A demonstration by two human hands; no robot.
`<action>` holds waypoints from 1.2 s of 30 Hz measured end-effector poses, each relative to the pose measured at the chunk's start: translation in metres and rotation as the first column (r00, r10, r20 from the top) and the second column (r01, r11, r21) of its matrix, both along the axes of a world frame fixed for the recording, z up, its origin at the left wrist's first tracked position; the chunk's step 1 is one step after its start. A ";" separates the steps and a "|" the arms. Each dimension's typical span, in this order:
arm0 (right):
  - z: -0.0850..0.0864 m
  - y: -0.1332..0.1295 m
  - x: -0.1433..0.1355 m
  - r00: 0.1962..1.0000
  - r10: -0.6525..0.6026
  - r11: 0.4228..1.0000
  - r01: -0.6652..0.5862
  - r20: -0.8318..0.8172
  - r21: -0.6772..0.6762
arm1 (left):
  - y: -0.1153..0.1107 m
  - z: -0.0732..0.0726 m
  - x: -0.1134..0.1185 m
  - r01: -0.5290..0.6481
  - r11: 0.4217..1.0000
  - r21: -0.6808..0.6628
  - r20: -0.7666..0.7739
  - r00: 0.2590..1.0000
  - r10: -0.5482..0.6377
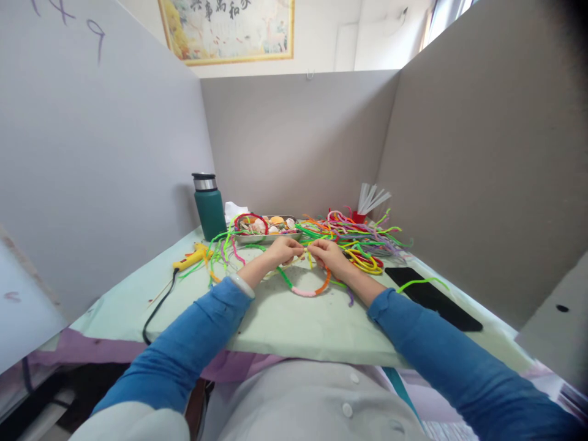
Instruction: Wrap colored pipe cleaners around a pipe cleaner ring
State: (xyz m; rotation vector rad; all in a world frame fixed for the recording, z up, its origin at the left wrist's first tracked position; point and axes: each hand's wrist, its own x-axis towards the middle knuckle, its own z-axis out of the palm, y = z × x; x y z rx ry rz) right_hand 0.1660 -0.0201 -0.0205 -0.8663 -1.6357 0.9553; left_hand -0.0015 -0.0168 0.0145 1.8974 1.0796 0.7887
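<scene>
Close together over the table, my left hand [283,249] and my right hand [329,252] are both closed, fingertips pinched and almost meeting. A short bit of yellow pipe cleaner [310,261] shows between and just below the fingertips. Under the hands hangs or lies a hoop [303,293] wrapped in green, pink and orange fuzzy sections; its far side is partly hidden by my hands. Behind them is a metal tray [264,237] of shells, with a dark red ring [265,223] on it. A pile of coloured pipe cleaners [342,226] spreads behind my right hand.
A yellow hot glue gun [190,257] with a black cord lies at left, near a green bottle [210,211]. White sticks [370,199] stand in a red holder at back right. A black phone-like slab [432,299] lies at right under a green pipe cleaner. Grey partitions [298,135] enclose the table.
</scene>
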 end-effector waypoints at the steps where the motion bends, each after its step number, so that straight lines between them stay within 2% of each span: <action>1: 0.000 0.000 0.000 1.000 0.004 1.000 -0.004 0.003 0.002 | -0.001 0.000 0.000 0.018 0.999 -0.026 0.017 1.000 -0.017; 5: 0.000 0.000 0.000 1.000 0.002 1.000 -0.002 0.023 0.004 | -0.001 0.000 -0.002 0.040 0.998 -0.057 0.025 0.999 -0.038; 17: 0.000 -0.001 0.000 0.999 -0.008 0.999 0.006 0.049 0.031 | -0.001 -0.002 -0.003 -0.015 1.000 -0.024 -0.040 0.999 0.014; 22: 0.000 -0.003 -0.001 0.999 0.007 1.000 -0.008 0.035 0.011 | 0.002 -0.003 -0.006 0.097 0.979 -0.182 0.031 0.995 -0.093; 28: 0.003 -0.004 0.000 0.998 0.049 0.999 -0.049 0.029 0.006 | -0.009 0.008 -0.005 0.247 0.895 -0.371 0.173 0.966 -0.194; 32: 0.007 -0.006 0.001 0.997 0.077 0.997 -0.078 -0.010 -0.012 | -0.008 0.009 -0.004 0.292 0.884 -0.364 0.236 0.948 -0.216; 36: 0.008 -0.006 0.001 0.997 0.080 0.997 -0.080 -0.026 -0.022 | -0.005 0.003 -0.005 0.272 0.919 -0.285 0.199 0.955 -0.221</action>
